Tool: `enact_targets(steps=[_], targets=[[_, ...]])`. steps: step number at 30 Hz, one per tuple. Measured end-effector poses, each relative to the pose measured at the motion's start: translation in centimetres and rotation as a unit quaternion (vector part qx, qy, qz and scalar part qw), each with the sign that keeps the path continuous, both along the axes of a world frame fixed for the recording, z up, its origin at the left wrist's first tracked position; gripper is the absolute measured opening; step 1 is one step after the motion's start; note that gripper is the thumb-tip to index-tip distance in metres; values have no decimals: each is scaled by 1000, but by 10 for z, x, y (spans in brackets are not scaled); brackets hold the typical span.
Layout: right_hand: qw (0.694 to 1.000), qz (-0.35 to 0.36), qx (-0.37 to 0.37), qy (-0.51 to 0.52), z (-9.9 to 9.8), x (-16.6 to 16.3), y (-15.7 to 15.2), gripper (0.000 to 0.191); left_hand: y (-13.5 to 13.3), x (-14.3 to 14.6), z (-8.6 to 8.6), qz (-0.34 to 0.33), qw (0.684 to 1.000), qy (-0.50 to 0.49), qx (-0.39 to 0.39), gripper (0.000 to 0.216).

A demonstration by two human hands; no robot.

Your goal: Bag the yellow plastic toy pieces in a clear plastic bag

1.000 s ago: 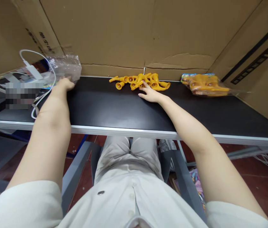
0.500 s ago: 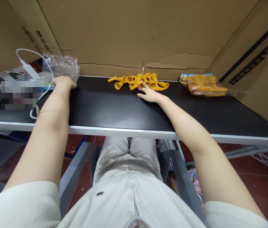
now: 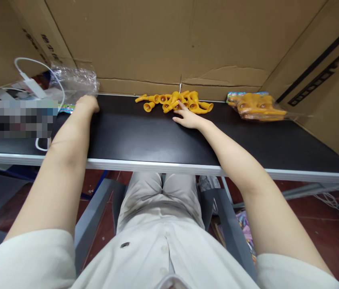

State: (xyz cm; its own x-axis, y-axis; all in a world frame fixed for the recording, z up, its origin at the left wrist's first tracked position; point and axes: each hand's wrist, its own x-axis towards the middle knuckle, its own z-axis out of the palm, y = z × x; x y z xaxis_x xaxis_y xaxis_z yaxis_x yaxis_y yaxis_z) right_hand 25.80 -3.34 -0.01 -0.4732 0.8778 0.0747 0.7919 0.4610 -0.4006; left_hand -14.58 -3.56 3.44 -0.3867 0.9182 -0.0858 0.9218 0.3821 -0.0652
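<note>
A row of yellow pipe-shaped plastic pieces (image 3: 172, 100), each with a flared cup end, lies loose along the back of the black table (image 3: 133, 138). My right hand (image 3: 187, 117) rests open at the front of this pile, fingers spread and fingertips touching a piece. At the left, my left hand (image 3: 87, 104) is on the table beside a clear crinkled plastic bag (image 3: 76, 82). Its fingers point away from me and are hidden behind the back of the hand, so I cannot see whether it holds anything. A strip of colourful printed card (image 3: 66, 108) shows just left of it.
A clear bag of yellow pieces (image 3: 258, 106) with a printed card sits at the right. A white cable with a plug (image 3: 35, 87) loops over items at the left, partly blurred out. Cardboard walls (image 3: 145, 40) close off the back and sides.
My left hand has shifted slightly right, and its thumb is drawn in closer. More of the printed card shows beside it. The right hand stays at the yellow pieces.
</note>
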Motion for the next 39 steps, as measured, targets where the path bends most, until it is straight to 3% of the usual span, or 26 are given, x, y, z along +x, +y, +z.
enact_targets(steps=[5, 10, 15, 17, 18, 21, 23, 28, 33, 39], targets=[[1000, 0, -8, 5, -1, 1, 2, 63, 2, -1, -11, 7, 1000, -21, 3, 65], [999, 13, 6, 32, 0, 1, -1, 66, -1, -4, -17, -2, 997, -43, 61, 68], [987, -68, 84, 122, 14, 3, 3, 39, -5, -5, -20, -26, 992, -52, 110, 66], [951, -157, 102, 245, 24, 9, 10, 26, -6, -4, -21, -28, 990, -57, 130, 65], [917, -209, 94, 326, 28, 14, 15, 22, -7, -3, -21, -31, 988, -56, 139, 64], [771, -331, 14, 544, 34, 39, 29, 24, -10, 0, -19, -50, 986, -44, 156, 58], [721, -366, -25, 588, 31, 62, 36, 27, -12, 3, -19, -73, 984, -35, 156, 56], [671, -412, -57, 614, 18, 103, 43, 35, -13, 10, -20, -126, 977, -29, 170, 51], [637, -457, 6, 621, 18, 107, 39, 54, -10, 14, -24, -154, 967, -46, 199, 47], [534, -511, 102, 666, 18, 122, 42, 41, -4, 13, -29, -193, 960, -51, 199, 49]])
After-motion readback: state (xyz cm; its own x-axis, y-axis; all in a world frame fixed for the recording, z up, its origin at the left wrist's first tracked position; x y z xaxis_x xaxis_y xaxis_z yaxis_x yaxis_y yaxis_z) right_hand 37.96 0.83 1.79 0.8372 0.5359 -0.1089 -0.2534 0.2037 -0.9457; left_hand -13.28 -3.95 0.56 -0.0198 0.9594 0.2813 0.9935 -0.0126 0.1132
